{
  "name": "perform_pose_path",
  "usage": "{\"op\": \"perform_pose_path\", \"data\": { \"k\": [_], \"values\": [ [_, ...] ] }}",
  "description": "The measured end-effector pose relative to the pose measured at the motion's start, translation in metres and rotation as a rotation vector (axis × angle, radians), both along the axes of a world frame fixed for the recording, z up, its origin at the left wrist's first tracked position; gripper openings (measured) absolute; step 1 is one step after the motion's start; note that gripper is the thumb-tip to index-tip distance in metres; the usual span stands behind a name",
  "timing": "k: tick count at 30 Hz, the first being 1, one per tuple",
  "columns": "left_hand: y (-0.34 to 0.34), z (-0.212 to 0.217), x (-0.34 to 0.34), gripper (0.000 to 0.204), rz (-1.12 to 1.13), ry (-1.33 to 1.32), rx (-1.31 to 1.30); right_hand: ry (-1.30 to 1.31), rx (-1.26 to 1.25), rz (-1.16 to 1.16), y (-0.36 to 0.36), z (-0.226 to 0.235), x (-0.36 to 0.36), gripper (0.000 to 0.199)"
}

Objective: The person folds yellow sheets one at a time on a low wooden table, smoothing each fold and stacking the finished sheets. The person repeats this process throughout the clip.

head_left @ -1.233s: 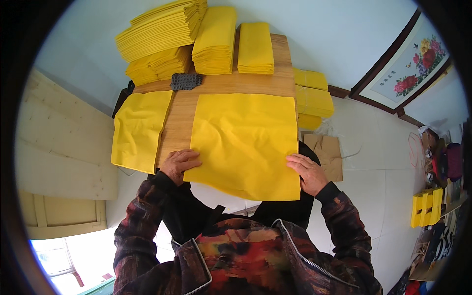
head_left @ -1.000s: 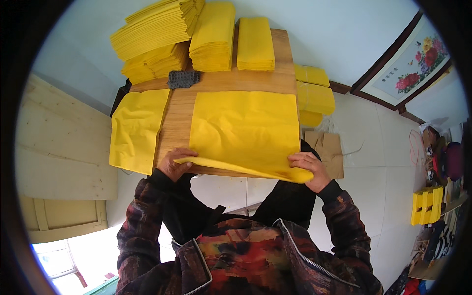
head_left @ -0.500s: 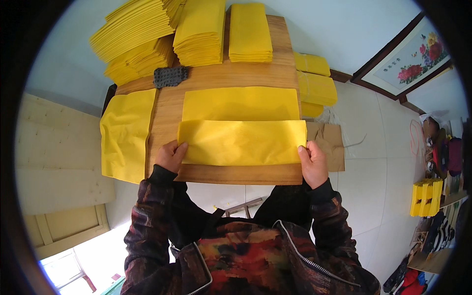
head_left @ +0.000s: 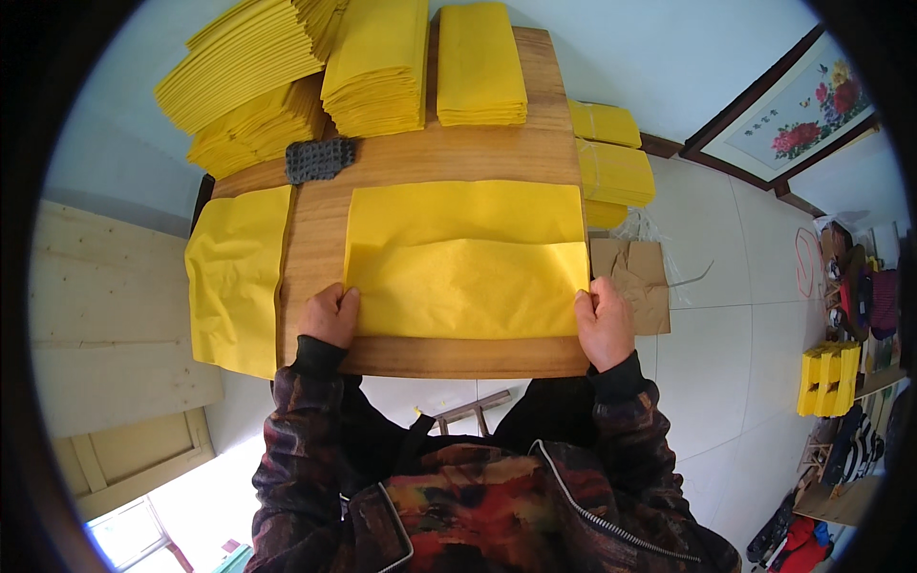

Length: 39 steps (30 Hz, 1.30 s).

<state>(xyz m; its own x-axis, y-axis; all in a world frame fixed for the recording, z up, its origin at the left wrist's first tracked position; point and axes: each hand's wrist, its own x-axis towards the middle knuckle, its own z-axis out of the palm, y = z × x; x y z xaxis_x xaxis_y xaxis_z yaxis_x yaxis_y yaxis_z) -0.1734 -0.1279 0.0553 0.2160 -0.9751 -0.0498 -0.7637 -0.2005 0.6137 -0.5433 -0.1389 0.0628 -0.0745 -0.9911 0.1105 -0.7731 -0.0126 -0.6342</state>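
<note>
A yellow fabric sheet point(head_left: 468, 296) lies folded at the front of the wooden table point(head_left: 458, 153), its near layer lapped over a longer layer that shows beyond it. My left hand point(head_left: 330, 315) is closed on its left edge, thumb on top. At the right edge my right hand point(head_left: 606, 323) pinches it the same way. The near layer bulges a little between the hands. A loose, wrinkled yellow sheet point(head_left: 237, 277) hangs partly over the table's left side. Beyond it rests a dark grey textured pad point(head_left: 320, 160).
Stacks of folded yellow sheets point(head_left: 377, 67) fill the far left and far middle, with a smaller stack point(head_left: 481, 63) beside them. Bundled yellow packs point(head_left: 611, 170) and brown paper point(head_left: 632, 286) lie right of the table. A pale wooden board point(head_left: 115, 306) stands left.
Both hands still grip the sheet's sides. The near layer now lies flatter and its upper edge sags in a curve; more of the far layer shows. The view has shifted slightly.
</note>
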Motion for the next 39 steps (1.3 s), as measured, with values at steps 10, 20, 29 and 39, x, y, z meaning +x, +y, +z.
{"op": "perform_pose_path", "data": {
  "k": [10,20,29,39],
  "values": [
    [0.0,0.001,-0.014,0.028,0.051,-0.273,-0.03,0.162,0.026,-0.069,-0.003,0.0,0.01,0.013],
    [-0.001,-0.006,-0.011,0.028,0.073,-0.272,-0.026,0.192,0.041,-0.109,-0.005,0.002,0.015,0.019],
    [-0.002,-0.009,-0.011,0.03,0.066,-0.317,-0.027,0.25,0.036,-0.1,0.001,0.015,0.022,0.027],
    [-0.006,-0.013,-0.007,0.032,0.045,-0.301,-0.018,0.339,0.064,-0.051,0.0,0.008,0.02,0.019]
  ]
}}
